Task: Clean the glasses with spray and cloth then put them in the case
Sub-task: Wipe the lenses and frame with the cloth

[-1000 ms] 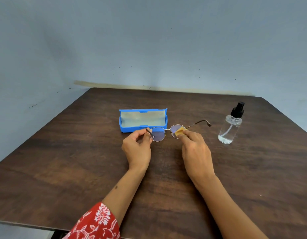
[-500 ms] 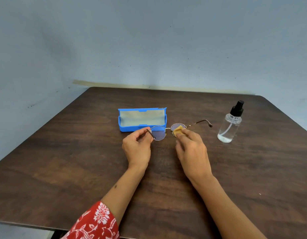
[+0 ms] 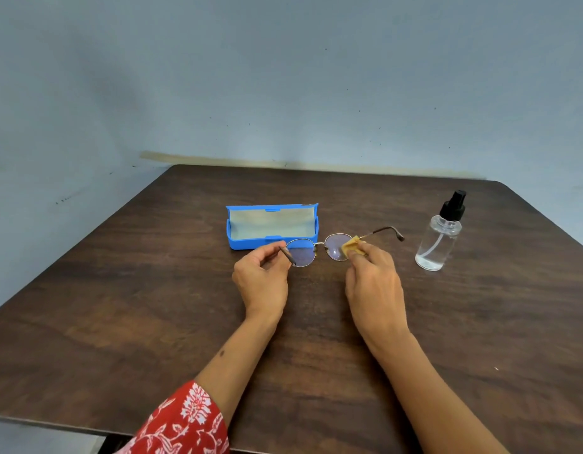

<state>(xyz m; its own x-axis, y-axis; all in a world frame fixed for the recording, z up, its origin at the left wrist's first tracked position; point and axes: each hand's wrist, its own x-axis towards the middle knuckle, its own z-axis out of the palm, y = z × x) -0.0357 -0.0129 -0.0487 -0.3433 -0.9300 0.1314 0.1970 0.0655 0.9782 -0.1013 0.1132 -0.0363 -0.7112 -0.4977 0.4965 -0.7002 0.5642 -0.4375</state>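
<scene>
Tabletop [image 3: 119, 322], dark wood, carries everything. Case [image 3: 272, 226], blue, lid open, sits far-centre, long axis running left-right, nothing visible inside. Spray [image 3: 439, 237] stands upright at far right, well apart from the hands, cap on.

Left hand [image 3: 262, 280] pinches the left temple of the glasses [image 3: 316, 249], fingers curled round it. Right hand [image 3: 373, 283] pinches the cloth [image 3: 352, 247], small and yellow, pressing it on the right lens.

Glasses are held just above the tabletop, directly in front of the case and overlapping its near edge in view. Long axis left-right, parallel to the case. Lenses face the camera roughly; right temple is unfolded and sticks out to the right and away.

Progress, as a judgement: mid-task, wiping stage. Spray is set down, so spraying looks done. Whether the left lens is wiped cannot be told. Left to do: finish wiping, fold the temples, lay glasses in the case, possibly close it.
</scene>
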